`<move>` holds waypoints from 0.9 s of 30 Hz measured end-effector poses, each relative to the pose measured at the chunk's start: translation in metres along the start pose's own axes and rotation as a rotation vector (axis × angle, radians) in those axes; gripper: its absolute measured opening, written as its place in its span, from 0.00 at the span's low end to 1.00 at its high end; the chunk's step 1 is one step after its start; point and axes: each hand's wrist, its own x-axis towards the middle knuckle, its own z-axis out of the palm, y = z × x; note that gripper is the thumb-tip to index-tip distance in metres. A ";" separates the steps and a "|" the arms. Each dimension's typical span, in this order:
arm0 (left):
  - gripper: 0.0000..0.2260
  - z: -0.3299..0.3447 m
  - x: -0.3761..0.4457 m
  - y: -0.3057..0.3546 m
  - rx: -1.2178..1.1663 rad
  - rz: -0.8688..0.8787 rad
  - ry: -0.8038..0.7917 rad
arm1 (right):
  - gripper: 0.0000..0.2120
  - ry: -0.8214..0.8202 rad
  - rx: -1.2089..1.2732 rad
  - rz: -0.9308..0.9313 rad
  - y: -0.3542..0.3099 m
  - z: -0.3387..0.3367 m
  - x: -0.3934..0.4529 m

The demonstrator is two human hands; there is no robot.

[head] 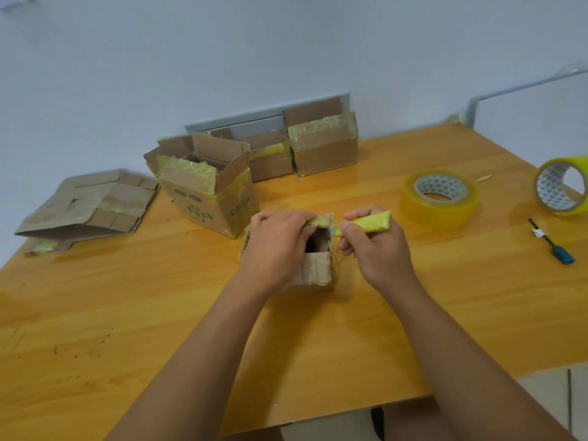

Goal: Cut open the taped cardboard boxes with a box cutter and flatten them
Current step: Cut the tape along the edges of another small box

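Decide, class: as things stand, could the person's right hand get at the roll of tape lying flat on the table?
Probably yes, but not at once. Bare table lies between the right hand and the flat tape roll, so nothing blocks the way. The hand grips the box cutter, though, which would need putting down first.

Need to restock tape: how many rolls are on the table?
2: one tape roll lying flat right of the hands, another roll standing on edge at the table's right edge.

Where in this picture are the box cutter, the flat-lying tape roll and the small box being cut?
box cutter (370,223): head view, on its yellow-green handle.
flat-lying tape roll (440,202): head view, on its front outer wall.
small box (316,268): head view, on its near flap.
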 end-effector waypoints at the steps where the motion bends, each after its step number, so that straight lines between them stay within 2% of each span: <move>1: 0.11 0.000 0.000 0.000 -0.009 0.000 0.007 | 0.02 0.026 0.013 -0.001 0.001 0.000 0.000; 4: 0.11 0.000 -0.001 0.000 -0.011 0.001 0.021 | 0.01 0.040 0.021 0.003 0.003 0.004 -0.002; 6: 0.11 0.000 -0.001 0.000 -0.007 0.003 0.029 | 0.04 0.012 0.003 0.024 0.004 0.007 -0.001; 10: 0.11 0.000 0.000 0.001 -0.057 -0.038 0.036 | 0.05 0.143 0.117 0.033 0.001 0.001 0.009; 14: 0.11 0.000 0.003 0.002 -0.062 -0.043 0.028 | 0.04 0.048 0.074 0.045 0.004 0.004 0.013; 18: 0.08 -0.002 0.011 -0.004 -0.095 -0.072 0.010 | 0.04 0.292 0.231 0.034 0.006 -0.004 0.019; 20: 0.06 -0.004 0.017 -0.005 -0.080 -0.057 0.016 | 0.02 0.325 0.269 0.021 0.008 -0.008 0.019; 24: 0.09 -0.003 0.026 0.000 -0.036 -0.029 0.043 | 0.09 0.235 0.172 -0.030 0.014 0.000 0.010; 27: 0.11 0.000 0.024 0.000 -0.043 -0.021 0.098 | 0.13 0.149 -0.008 -0.184 0.015 0.007 0.000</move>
